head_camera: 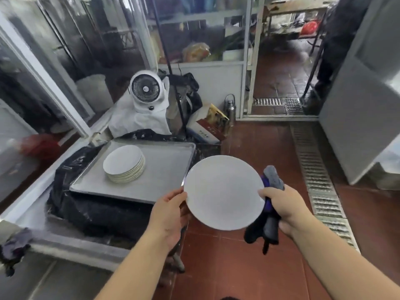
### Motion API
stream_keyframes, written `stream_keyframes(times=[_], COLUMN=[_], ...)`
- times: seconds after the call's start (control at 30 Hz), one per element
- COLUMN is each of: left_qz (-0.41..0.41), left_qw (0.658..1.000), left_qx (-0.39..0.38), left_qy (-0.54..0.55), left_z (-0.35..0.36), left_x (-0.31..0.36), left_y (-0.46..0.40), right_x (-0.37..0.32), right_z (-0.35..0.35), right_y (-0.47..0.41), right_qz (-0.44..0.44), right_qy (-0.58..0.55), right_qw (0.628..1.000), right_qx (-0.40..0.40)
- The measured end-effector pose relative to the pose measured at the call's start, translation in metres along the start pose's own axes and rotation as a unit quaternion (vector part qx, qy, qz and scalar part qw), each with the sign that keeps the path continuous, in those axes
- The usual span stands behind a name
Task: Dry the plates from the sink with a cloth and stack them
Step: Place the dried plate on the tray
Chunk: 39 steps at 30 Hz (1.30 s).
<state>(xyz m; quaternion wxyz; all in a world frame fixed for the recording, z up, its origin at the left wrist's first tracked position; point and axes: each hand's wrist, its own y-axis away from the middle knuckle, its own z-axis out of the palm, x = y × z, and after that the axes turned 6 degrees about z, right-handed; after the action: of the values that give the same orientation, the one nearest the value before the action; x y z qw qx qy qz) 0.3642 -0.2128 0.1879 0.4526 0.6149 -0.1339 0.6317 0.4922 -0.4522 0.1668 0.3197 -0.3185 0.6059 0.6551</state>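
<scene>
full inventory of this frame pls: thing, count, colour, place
held plate: 1, white, between both hands, over the floor
plate stack: 1 stack, white, on the tray
tray: 1, grey metal, on black-wrapped stand, left
cloth: 1, grey and purple, in right hand
fan: 1, white, behind the tray
flask: 1, steel, by the wall
floor drain grate: 1, metal, right
left hand: grips plate's left rim
right hand: grips cloth and plate's right rim
</scene>
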Motion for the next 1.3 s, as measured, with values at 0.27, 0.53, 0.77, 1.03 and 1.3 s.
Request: stream_keyframes(times=[0.27,0.53,0.77,1.03,1.3], left_qz=[-0.029,-0.046,-0.046,-0.049,-0.025], left_qw=[0.999,0.997,0.995,0.998,0.993], left_qx=[-0.01,-0.058,-0.079,-0.042,0.106], left_qy=[-0.043,-0.026,-0.032,-0.004,0.049], left_z=[0.057,0.077,0.074,0.065,0.057], left_x=[-0.007,0.015,0.052,0.064,0.079], left_y=[-0.057,-0.164,-0.249,-0.305,-0.352], right_x=[-0.025,-0.066,-0.096,-0.13,-0.175], right_z=[-0.021,0.023,0.077,0.133,0.214], right_y=[-0.056,-0.13,-0.185,-0.253,-0.347], right_qz=[0.038,0.04,0.032,0.043,0.042], right_qy=[0.01,0.031,0.035,0.091,0.215], right_qw=[0.998,0.996,0.995,0.993,0.973], right_qx=[0.042,0.071,0.087,0.06,-0.072])
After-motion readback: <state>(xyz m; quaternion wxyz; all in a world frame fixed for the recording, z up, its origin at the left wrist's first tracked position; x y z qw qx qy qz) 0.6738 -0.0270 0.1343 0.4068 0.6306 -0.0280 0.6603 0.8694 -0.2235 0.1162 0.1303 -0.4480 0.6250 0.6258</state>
